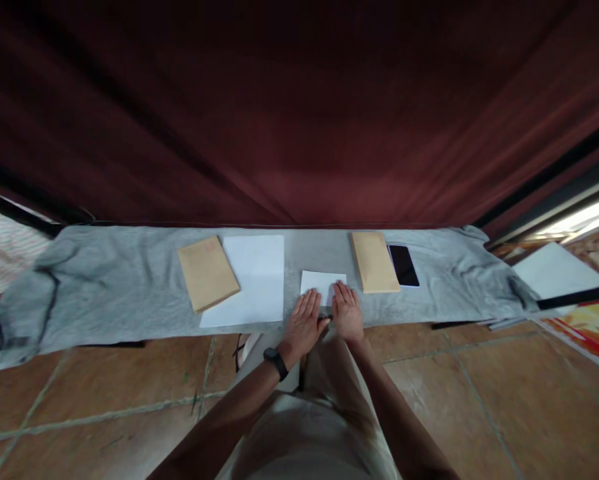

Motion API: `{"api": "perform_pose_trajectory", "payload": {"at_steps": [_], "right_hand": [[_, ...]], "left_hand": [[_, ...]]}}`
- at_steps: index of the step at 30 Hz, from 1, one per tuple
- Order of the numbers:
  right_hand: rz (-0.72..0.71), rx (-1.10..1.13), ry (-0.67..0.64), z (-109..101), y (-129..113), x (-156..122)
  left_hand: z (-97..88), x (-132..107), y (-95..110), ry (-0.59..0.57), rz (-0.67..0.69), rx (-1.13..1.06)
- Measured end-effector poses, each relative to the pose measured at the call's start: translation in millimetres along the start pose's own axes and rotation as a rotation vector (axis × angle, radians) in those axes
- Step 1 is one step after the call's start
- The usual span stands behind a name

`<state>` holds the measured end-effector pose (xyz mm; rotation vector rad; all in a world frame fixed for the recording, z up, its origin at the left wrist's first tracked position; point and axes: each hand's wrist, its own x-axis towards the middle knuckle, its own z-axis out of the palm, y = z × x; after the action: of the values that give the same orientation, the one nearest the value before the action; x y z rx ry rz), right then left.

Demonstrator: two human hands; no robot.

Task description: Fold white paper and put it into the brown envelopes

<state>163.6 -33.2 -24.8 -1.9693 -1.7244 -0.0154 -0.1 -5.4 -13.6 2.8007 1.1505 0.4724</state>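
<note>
A small white rectangle of paper [322,280], perhaps folded, lies on the grey cloth near its front edge. My left hand [304,321] rests flat with its fingertips on the lower left of the paper. On the paper's lower right, the fingers of my right hand [347,312] are stretched out flat too. Neither hand grips anything. To the right is a stack of brown envelopes [376,263]. Larger white sheets [259,277] lie to the left, partly covered by another brown envelope stack [208,272].
The grey cloth [124,280] covers a long narrow table and is wrinkled at both ends. Beside the right envelopes lies a phone [403,265] with a dark screen. A dark red curtain [299,147] hangs behind the table. A white board [557,270] is at the far right.
</note>
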Motion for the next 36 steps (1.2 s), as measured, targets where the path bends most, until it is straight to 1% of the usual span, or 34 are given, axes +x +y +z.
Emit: {"api": "perform_pose_trajectory", "payload": {"at_steps": [2,3,6,8,9,11,14,18,20,23,26,29,32,36], "right_hand": [[0.013,0.044,0.025,-1,-5,2],[-0.002,0.073,0.022,-1,-10,3],[-0.118,0.142,-0.070,2,-28,1],[-0.175,0.130,-0.128,5,-35,-7],[-0.183,0.105,-0.133,5,-36,-12],[-0.183,0.042,-0.109,6,-33,-23],[-0.201,-0.030,-0.073,4,-19,-36],[-0.206,-0.067,-0.061,-1,-4,-43],[-0.180,-0.066,-0.056,-3,-1,-42],[-0.160,-0.030,-0.071,-4,-3,-40],[-0.203,0.006,-0.100,-1,-10,-37],[-0.235,-0.017,-0.100,3,-16,-37],[-0.238,-0.041,-0.088,4,-16,-40],[-0.217,-0.056,-0.068,2,-9,-45]], "left_hand": [[1.3,-9,-6,0.008,0.006,0.012],[2.9,-12,-9,0.006,0.009,0.017],[11.5,-16,-13,-0.002,0.045,0.031],[16.8,-15,-14,-0.003,0.071,0.050],[18.0,-15,-15,-0.010,0.081,0.058],[16.9,-13,-16,-0.047,0.101,0.067],[9.4,-11,-17,-0.132,0.132,0.066],[2.2,-10,-15,-0.197,0.137,0.077],[2.5,-10,-14,-0.204,0.145,0.092],[6.4,-10,-14,-0.192,0.158,0.114],[11.3,-10,-13,-0.170,0.147,0.126],[13.7,-10,-12,-0.163,0.140,0.135],[12.2,-10,-13,-0.169,0.151,0.133],[6.6,-11,-15,-0.194,0.161,0.097]]}}
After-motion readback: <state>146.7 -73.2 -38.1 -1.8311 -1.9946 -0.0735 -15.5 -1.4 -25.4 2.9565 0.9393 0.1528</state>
